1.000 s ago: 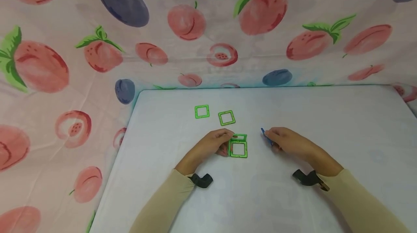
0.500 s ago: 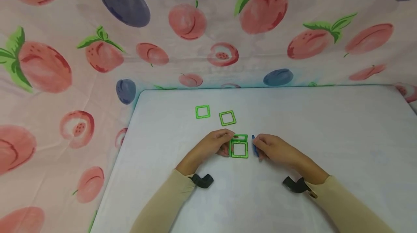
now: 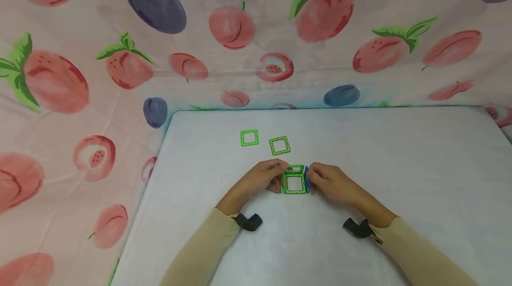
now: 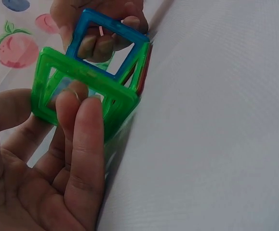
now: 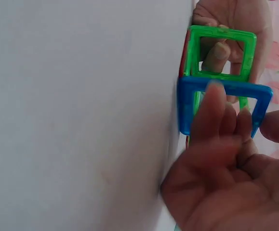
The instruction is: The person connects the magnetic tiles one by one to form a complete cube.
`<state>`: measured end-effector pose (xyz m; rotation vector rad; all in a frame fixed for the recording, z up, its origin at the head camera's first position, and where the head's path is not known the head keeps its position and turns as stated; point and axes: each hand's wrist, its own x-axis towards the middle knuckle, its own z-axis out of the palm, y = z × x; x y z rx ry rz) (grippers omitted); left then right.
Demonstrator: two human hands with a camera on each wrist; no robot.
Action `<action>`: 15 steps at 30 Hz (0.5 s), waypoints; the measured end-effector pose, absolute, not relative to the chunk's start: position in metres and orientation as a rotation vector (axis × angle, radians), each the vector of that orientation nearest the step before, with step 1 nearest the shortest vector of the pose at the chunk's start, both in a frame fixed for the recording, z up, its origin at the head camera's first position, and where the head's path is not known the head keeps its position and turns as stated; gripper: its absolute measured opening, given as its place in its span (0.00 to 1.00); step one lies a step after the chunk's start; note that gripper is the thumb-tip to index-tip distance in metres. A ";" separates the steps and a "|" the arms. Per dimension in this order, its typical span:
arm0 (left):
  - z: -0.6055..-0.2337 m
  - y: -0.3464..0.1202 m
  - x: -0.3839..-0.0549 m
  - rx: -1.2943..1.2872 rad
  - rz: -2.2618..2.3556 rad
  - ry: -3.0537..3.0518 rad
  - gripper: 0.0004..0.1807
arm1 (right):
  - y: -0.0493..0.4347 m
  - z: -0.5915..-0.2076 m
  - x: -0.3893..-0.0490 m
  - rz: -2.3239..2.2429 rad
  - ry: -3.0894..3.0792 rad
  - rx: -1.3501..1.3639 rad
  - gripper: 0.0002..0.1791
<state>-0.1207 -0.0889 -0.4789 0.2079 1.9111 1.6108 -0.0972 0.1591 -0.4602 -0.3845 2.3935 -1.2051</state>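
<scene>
In the head view my left hand [image 3: 267,175] grips the left side of several green square magnetic tiles [image 3: 295,191], joined into a box-like shape. My right hand [image 3: 331,181] pinches a blue square magnetic tile [image 3: 307,181], held upright along the right side of that shape. The left wrist view shows fingers of the left hand [image 4: 57,173] against an upright green tile [image 4: 88,72], with the blue tile [image 4: 112,22] across from it. A reddish edge [image 5: 183,53] runs along the base in the right wrist view. Fingers of the right hand [image 5: 226,178] cover part of the blue tile [image 5: 231,88].
Two loose green square tiles, one at the left [image 3: 242,138] and one at the right [image 3: 272,146], lie flat beyond the hands. The white table [image 3: 400,152] meets a fruit-print cloth [image 3: 304,68] at its back and left.
My right hand has moved left with the blue tile, bringing it from apart to against the green tiles' right side. My left hand stays in place on the green tiles.
</scene>
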 end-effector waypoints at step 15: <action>-0.477 -0.090 -0.121 0.209 1.624 1.889 0.17 | 0.155 -0.457 -0.099 -1.240 2.468 -0.335 0.13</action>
